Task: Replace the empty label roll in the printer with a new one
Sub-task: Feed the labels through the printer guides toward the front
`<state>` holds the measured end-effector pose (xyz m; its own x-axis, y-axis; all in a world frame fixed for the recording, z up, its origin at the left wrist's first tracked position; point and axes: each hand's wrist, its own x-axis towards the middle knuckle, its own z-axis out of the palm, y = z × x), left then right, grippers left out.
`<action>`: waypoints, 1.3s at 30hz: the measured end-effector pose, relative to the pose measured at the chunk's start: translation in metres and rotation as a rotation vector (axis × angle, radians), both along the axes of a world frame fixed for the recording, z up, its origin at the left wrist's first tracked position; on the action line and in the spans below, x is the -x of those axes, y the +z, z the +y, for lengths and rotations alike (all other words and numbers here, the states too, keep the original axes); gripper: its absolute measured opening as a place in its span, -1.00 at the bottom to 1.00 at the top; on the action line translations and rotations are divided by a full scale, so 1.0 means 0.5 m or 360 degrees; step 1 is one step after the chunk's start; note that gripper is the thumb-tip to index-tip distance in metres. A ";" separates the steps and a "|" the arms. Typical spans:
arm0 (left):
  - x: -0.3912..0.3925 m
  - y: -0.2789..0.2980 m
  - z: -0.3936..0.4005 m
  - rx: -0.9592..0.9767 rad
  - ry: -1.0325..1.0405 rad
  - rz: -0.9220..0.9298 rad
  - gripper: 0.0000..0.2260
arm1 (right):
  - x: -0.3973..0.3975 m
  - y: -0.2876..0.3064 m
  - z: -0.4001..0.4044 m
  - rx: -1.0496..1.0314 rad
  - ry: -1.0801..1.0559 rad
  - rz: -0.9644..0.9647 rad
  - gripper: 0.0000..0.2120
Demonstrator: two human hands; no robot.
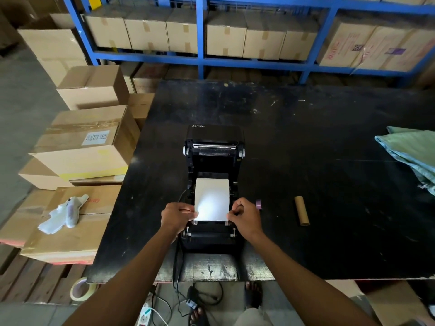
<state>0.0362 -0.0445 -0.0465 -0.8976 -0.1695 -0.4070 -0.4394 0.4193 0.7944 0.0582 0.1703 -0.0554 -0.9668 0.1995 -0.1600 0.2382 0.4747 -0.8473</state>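
The black label printer (213, 184) sits near the front edge of a scuffed black table (329, 149), its lid tipped back and upright, the word Xprinter showing on it. Bare tabletop stretches wide behind it and to its right; on its left the table edge is closer, and past that edge stand stacked cardboard boxes (87, 147).

Inside the open bay lies the new label roll, and a smooth white strip of label paper (211, 200) runs from it toward the person, flat and brightly lit. The left hand (177, 217) pinches the strip's left edge near its free end, thumb and fingers curled onto the paper. The right hand (246, 217) pinches the right edge in the same way, fingers bent tight. The strip's end lies just above the printer's two small grey paper guides, between the two hands.

The empty cardboard core (301, 214), a plain brown tube, lies on the table well to the right of the printer. A small purple object (259, 204), perhaps a tape roll, peeks out just behind the right hand. A folded green woven sack (409, 154) rests at the table's right edge.
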 end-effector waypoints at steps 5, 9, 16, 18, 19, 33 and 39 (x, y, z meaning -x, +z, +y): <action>-0.001 -0.003 0.009 0.0031 0.0115 0.0071 -0.90 | 0.004 0.007 -0.015 -0.0103 -0.0064 -0.0030 -0.71; -0.002 -0.006 0.016 0.0104 0.0240 0.0118 -0.83 | 0.006 0.013 -0.026 -0.0231 -0.0114 -0.0044 -0.70; 0.009 -0.010 0.008 0.0142 0.0267 0.0183 -0.75 | 0.007 0.014 -0.022 -0.0274 -0.0092 -0.0021 -0.67; 0.005 -0.013 0.004 0.0112 0.0219 0.0157 -0.73 | 0.008 0.012 -0.018 -0.0204 -0.0041 -0.0035 -0.69; 0.004 -0.014 0.005 0.0101 0.0205 0.0150 -0.72 | 0.007 0.014 -0.016 -0.0159 0.0000 -0.0042 -0.71; -0.004 -0.002 0.019 0.0211 0.0153 0.0120 -0.71 | 0.007 0.010 -0.003 -0.0192 0.0113 -0.0040 -0.67; 0.001 0.010 0.017 0.0289 0.0081 0.0083 -0.69 | 0.013 0.014 -0.007 -0.0364 0.0040 -0.0032 -0.69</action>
<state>0.0359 -0.0358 -0.0415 -0.9051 -0.2815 -0.3188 -0.4239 0.5359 0.7301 0.0516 0.1667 -0.0483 -0.9690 0.2085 -0.1328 0.2395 0.6598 -0.7123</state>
